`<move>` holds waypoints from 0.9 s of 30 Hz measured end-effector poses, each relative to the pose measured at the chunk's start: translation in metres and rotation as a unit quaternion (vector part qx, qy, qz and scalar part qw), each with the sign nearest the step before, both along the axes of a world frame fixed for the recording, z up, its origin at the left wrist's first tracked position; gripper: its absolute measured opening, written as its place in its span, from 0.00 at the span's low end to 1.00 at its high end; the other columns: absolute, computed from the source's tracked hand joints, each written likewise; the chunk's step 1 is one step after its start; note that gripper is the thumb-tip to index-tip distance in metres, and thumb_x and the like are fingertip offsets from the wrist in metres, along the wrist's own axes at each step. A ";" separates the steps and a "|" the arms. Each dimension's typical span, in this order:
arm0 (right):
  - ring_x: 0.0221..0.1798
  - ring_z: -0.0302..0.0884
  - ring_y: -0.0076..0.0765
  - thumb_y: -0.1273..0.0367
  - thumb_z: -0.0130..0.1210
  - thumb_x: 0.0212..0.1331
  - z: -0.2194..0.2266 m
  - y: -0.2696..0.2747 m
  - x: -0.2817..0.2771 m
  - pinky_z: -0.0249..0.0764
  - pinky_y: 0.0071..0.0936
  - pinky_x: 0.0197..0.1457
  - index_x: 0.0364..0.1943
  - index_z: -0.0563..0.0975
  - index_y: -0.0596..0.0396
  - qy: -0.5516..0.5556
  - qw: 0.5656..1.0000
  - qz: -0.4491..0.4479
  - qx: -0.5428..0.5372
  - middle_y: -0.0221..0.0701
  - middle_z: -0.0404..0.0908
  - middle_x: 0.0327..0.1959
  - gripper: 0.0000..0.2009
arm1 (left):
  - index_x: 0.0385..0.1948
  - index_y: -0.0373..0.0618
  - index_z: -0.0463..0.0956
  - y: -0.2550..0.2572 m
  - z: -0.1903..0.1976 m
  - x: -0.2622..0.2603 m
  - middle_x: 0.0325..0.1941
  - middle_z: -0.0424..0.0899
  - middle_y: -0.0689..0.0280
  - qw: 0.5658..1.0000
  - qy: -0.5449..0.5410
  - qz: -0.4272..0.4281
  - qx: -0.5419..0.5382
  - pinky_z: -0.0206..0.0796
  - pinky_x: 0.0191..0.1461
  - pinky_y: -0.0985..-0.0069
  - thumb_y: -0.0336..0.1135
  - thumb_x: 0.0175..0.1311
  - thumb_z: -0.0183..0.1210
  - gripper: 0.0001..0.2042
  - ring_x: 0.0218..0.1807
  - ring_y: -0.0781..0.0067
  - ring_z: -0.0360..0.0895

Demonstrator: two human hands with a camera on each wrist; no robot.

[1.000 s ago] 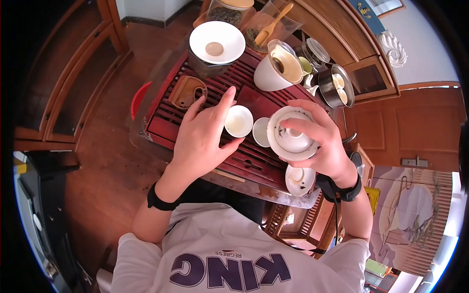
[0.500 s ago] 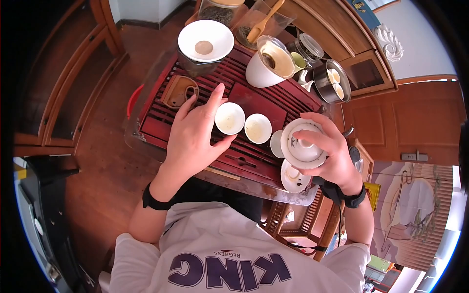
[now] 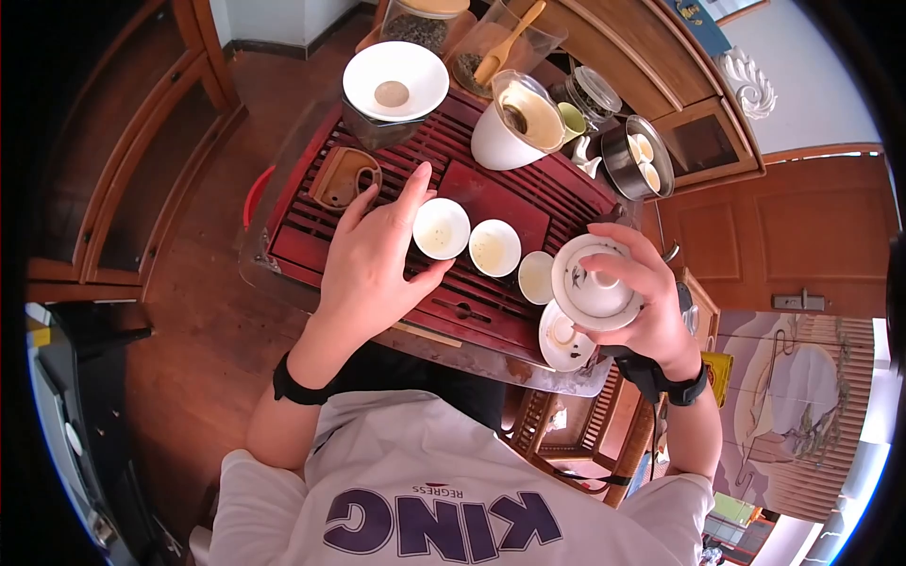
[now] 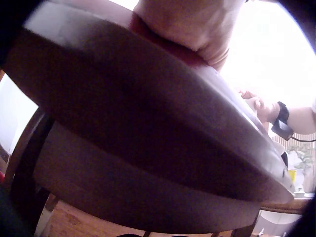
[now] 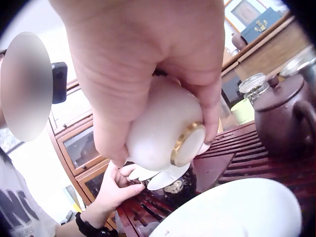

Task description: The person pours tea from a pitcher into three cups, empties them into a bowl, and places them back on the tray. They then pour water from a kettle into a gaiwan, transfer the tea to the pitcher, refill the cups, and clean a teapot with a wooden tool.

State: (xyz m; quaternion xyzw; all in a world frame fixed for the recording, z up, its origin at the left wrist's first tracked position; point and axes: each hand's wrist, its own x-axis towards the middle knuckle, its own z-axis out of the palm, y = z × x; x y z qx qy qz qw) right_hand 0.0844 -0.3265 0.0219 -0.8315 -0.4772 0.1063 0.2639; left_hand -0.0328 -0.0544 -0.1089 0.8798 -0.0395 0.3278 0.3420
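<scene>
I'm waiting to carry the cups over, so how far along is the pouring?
Looks done: the left cup and middle cup hold pale liquid. In hand: the right hand grips the lidded bowl, tipped by the third cup; no stream is visible. Left, probably: topping up the third cup, whose level I can't judge, then putting down the bowl, perhaps on the stained saucer.

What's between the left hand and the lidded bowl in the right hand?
Three small white cups, in a row on the red tray; the head view shows them.
</scene>
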 end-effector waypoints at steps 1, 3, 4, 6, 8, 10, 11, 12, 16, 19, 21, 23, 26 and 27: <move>0.61 0.75 0.48 0.72 0.78 0.25 -0.002 0.002 0.001 0.73 0.40 0.63 0.48 0.83 0.49 0.000 1.000 0.001 0.000 0.42 0.72 0.63 0.33 | 0.73 0.39 0.52 0.000 -0.001 0.000 0.56 0.84 0.59 1.000 0.000 -0.003 -0.003 0.59 0.71 0.55 0.33 0.48 0.73 0.48 0.60 0.56 0.78; 0.61 0.75 0.47 0.70 0.78 0.27 -0.006 0.010 0.004 0.73 0.38 0.63 0.48 0.83 0.50 0.019 0.998 0.003 0.056 0.42 0.73 0.63 0.32 | 0.73 0.39 0.51 0.000 0.000 0.000 0.56 0.84 0.59 1.000 0.000 -0.003 -0.007 0.59 0.72 0.55 0.33 0.48 0.73 0.48 0.60 0.56 0.78; 0.61 0.75 0.47 0.70 0.78 0.27 -0.007 0.016 0.005 0.73 0.38 0.63 0.48 0.83 0.50 0.019 0.998 0.005 0.056 0.42 0.73 0.63 0.32 | 0.73 0.38 0.51 0.000 0.000 -0.001 0.56 0.84 0.59 1.000 0.006 -0.003 -0.008 0.59 0.72 0.54 0.33 0.49 0.73 0.49 0.61 0.56 0.78; 0.61 0.75 0.46 0.70 0.78 0.28 -0.009 0.030 0.006 0.73 0.37 0.62 0.48 0.83 0.51 0.018 0.995 0.024 0.099 0.42 0.73 0.63 0.32 | 0.73 0.38 0.51 0.000 0.001 -0.001 0.56 0.84 0.59 1.000 0.012 -0.001 -0.009 0.59 0.72 0.54 0.33 0.49 0.73 0.49 0.61 0.56 0.78; 0.61 0.76 0.46 0.71 0.78 0.28 -0.009 0.046 0.007 0.74 0.38 0.62 0.49 0.83 0.50 0.009 0.994 0.042 0.101 0.42 0.73 0.62 0.32 | 0.73 0.38 0.50 -0.001 0.000 0.000 0.56 0.83 0.59 1.000 0.012 -0.005 -0.015 0.58 0.72 0.54 0.33 0.49 0.73 0.49 0.61 0.56 0.78; 0.61 0.76 0.46 0.71 0.78 0.28 -0.008 0.062 0.007 0.74 0.39 0.62 0.50 0.83 0.48 0.007 0.994 0.075 0.082 0.43 0.73 0.61 0.33 | 0.74 0.42 0.53 -0.002 0.002 0.001 0.51 0.84 0.61 1.000 -0.020 0.009 -0.015 0.63 0.69 0.56 0.33 0.48 0.73 0.48 0.48 0.65 0.82; 0.60 0.77 0.48 0.74 0.77 0.28 -0.004 0.071 0.005 0.74 0.39 0.63 0.51 0.83 0.46 -0.002 0.994 0.089 0.067 0.43 0.73 0.62 0.33 | 0.74 0.42 0.53 -0.002 0.002 0.001 0.50 0.84 0.61 1.000 -0.013 0.007 -0.020 0.63 0.69 0.56 0.33 0.48 0.73 0.48 0.47 0.65 0.81; 0.60 0.77 0.48 0.74 0.77 0.28 -0.004 0.078 0.006 0.74 0.39 0.63 0.51 0.83 0.46 -0.002 0.994 0.092 0.067 0.43 0.73 0.62 0.33 | 0.74 0.42 0.53 -0.002 0.002 0.000 0.49 0.84 0.62 1.000 -0.006 0.005 -0.025 0.63 0.69 0.56 0.33 0.48 0.73 0.48 0.47 0.64 0.81; 0.60 0.77 0.49 0.76 0.76 0.28 -0.004 0.101 0.007 0.75 0.40 0.62 0.51 0.82 0.47 0.014 0.992 0.127 0.026 0.42 0.71 0.62 0.34 | 0.74 0.42 0.52 -0.001 0.002 -0.001 0.45 0.84 0.62 0.999 0.010 0.003 -0.031 0.62 0.69 0.56 0.34 0.49 0.73 0.48 0.46 0.64 0.81; 0.59 0.76 0.48 0.74 0.76 0.27 -0.007 0.109 0.008 0.73 0.40 0.62 0.47 0.83 0.48 -0.013 0.990 0.132 0.038 0.39 0.74 0.61 0.31 | 0.74 0.42 0.51 -0.001 0.001 -0.001 0.43 0.83 0.62 0.999 0.008 0.002 -0.033 0.61 0.70 0.57 0.34 0.50 0.72 0.48 0.46 0.63 0.81; 0.59 0.76 0.48 0.74 0.76 0.27 -0.007 0.110 0.008 0.73 0.41 0.62 0.47 0.83 0.48 -0.016 0.991 0.132 0.026 0.39 0.74 0.61 0.31 | 0.75 0.43 0.51 0.000 0.003 -0.002 0.43 0.83 0.62 0.999 0.028 -0.005 -0.033 0.61 0.70 0.56 0.34 0.50 0.72 0.48 0.47 0.63 0.81; 0.60 0.76 0.48 0.74 0.76 0.27 -0.006 0.109 0.008 0.73 0.41 0.62 0.47 0.83 0.48 -0.011 0.992 0.127 0.022 0.40 0.74 0.61 0.31 | 0.75 0.43 0.51 0.000 0.003 -0.002 0.43 0.83 0.62 0.999 0.019 -0.003 -0.033 0.60 0.70 0.56 0.34 0.50 0.72 0.48 0.47 0.64 0.81; 0.60 0.76 0.50 0.76 0.75 0.28 0.001 0.101 0.008 0.75 0.41 0.62 0.50 0.82 0.48 -0.008 0.992 0.125 0.004 0.41 0.72 0.61 0.32 | 0.75 0.43 0.51 -0.001 0.003 -0.002 0.43 0.83 0.63 0.999 0.006 0.000 -0.033 0.61 0.70 0.56 0.34 0.50 0.72 0.49 0.47 0.64 0.81; 0.60 0.76 0.51 0.77 0.75 0.29 0.004 0.098 0.008 0.76 0.41 0.62 0.52 0.81 0.47 -0.009 0.992 0.127 -0.011 0.43 0.71 0.61 0.34 | 0.75 0.43 0.51 -0.002 0.002 -0.002 0.43 0.83 0.63 0.999 0.001 0.001 -0.034 0.61 0.70 0.57 0.34 0.50 0.72 0.49 0.46 0.64 0.81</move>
